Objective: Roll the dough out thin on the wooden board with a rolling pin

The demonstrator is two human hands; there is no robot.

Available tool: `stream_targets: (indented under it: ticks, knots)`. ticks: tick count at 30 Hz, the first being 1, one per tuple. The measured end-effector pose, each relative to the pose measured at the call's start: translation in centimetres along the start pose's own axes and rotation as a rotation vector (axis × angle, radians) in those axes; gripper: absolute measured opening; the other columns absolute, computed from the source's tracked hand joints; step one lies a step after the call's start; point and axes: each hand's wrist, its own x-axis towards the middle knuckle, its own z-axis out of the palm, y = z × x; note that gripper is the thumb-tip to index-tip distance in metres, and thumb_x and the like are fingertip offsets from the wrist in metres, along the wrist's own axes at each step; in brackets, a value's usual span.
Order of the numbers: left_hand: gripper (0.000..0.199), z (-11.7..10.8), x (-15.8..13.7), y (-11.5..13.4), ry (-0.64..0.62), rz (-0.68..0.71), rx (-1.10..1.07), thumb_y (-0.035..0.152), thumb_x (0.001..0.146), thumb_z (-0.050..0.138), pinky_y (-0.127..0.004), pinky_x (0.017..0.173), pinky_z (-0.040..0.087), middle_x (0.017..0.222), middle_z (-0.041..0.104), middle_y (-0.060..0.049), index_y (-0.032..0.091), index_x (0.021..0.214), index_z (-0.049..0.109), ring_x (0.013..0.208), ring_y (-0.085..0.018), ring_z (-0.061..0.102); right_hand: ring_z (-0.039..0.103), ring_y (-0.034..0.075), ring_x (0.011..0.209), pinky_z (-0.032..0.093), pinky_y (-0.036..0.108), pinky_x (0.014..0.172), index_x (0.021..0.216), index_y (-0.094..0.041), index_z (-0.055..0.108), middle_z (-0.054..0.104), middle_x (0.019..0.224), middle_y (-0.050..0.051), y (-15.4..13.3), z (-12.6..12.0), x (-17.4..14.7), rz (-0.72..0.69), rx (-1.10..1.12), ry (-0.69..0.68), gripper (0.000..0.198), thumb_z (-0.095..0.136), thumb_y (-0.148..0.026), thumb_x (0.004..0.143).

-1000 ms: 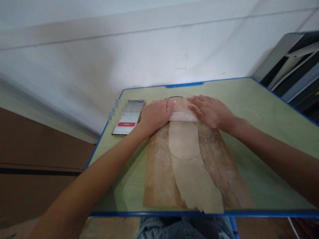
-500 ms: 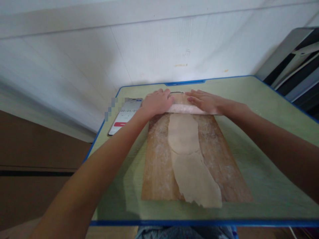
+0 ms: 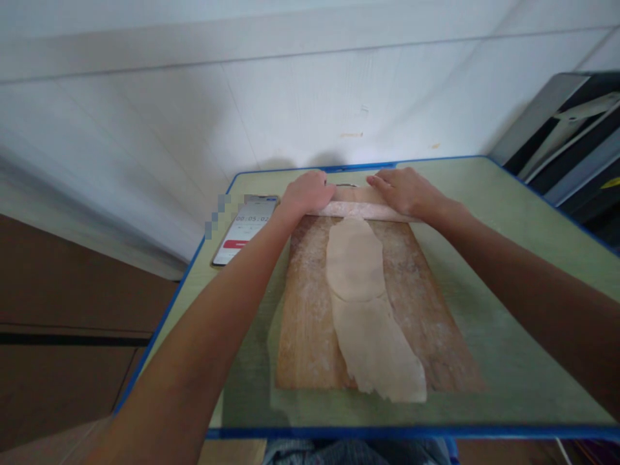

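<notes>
A flour-dusted rolling pin [image 3: 356, 210] lies crosswise at the far end of a wooden board [image 3: 310, 323]. My left hand [image 3: 310, 192] is closed on the pin's left part, and my right hand [image 3: 403, 191] grips its right part with fingers curled over it. Below the pin, a long flat strip of dough [image 3: 358, 278] runs down the board toward me. A crease crosses the strip near its middle. Its ragged near end hangs slightly past the board's edge, and its far tip touches or passes under the pin.
A phone [image 3: 247, 226] showing a running timer lies left of the board, beside my left forearm. The pale green table [image 3: 513, 323] has a blue rim. Behind it stands a white wall [image 3: 310, 103]; dark and grey objects [image 3: 571, 129] stand at the right.
My fingers were stretched flatter over the pin and now curl round it. At the pin, the dough's far end looks narrower and slightly lifted. The camera view has shifted slightly.
</notes>
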Motion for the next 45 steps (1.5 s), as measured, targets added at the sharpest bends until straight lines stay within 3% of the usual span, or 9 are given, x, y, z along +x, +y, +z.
stream_targets:
  ticks: [5, 10, 20, 34, 45]
  knots:
    - [0.04, 0.1, 0.3, -0.1, 0.024, -0.012, -0.012, 0.032, 0.089, 0.035, -0.031, 0.087, 0.045, 0.113, 0.066, -0.015, 0.012, 0.105, 0.066, 0.103, -0.024, 0.061, 0.061, 0.027, 0.087, 0.039, 0.034, 0.069, 0.096, -0.014, 0.066, 0.069, 0.097, 0.016, -0.7, -0.6, 0.1, 0.196, 0.001, 0.043, 0.058, 0.015, -0.041, 0.097]
    - [0.041, -0.2, 0.2, 0.1, 0.068, -0.017, 0.001, 0.029, 0.091, 0.033, -0.03, 0.087, 0.045, 0.11, 0.067, -0.015, 0.013, 0.104, 0.068, 0.101, -0.023, 0.062, 0.062, 0.028, 0.089, 0.039, 0.035, 0.07, 0.099, -0.012, 0.067, 0.069, 0.099, 0.018, -1.6, -1.7, 0.0, 0.283, -0.003, 0.076, 0.056, 0.019, -0.041, 0.097]
    - [0.042, -0.2, 0.1, 0.0, 0.071, -0.043, 0.014, 0.03, 0.091, 0.032, -0.03, 0.086, 0.046, 0.111, 0.067, -0.015, 0.014, 0.105, 0.068, 0.1, -0.022, 0.063, 0.063, 0.029, 0.09, 0.037, 0.032, 0.064, 0.097, -0.012, 0.066, 0.069, 0.097, 0.017, -1.8, -2.0, -0.6, 0.218, -0.031, 0.118, 0.053, 0.021, -0.039, 0.097]
    - [0.042, -0.5, 1.6, -0.2, 0.117, -0.05, -0.031, 0.026, 0.091, 0.032, -0.032, 0.089, 0.046, 0.111, 0.066, -0.019, 0.01, 0.106, 0.068, 0.103, -0.023, 0.061, 0.062, 0.031, 0.091, 0.043, 0.038, 0.07, 0.102, -0.012, 0.067, 0.068, 0.099, 0.02, -0.5, -1.4, 1.5, 0.331, -0.031, 0.126, 0.062, 0.013, -0.043, 0.097]
    - [0.039, -0.2, 1.0, -0.3, 0.053, -0.004, -0.002, 0.023, 0.088, 0.035, -0.03, 0.085, 0.046, 0.111, 0.067, -0.016, 0.011, 0.103, 0.069, 0.1, -0.022, 0.062, 0.062, 0.031, 0.09, 0.043, 0.038, 0.071, 0.101, -0.012, 0.068, 0.068, 0.098, 0.02, -1.0, -1.6, 0.6, 0.326, -0.009, 0.146, 0.065, 0.012, -0.044, 0.096]
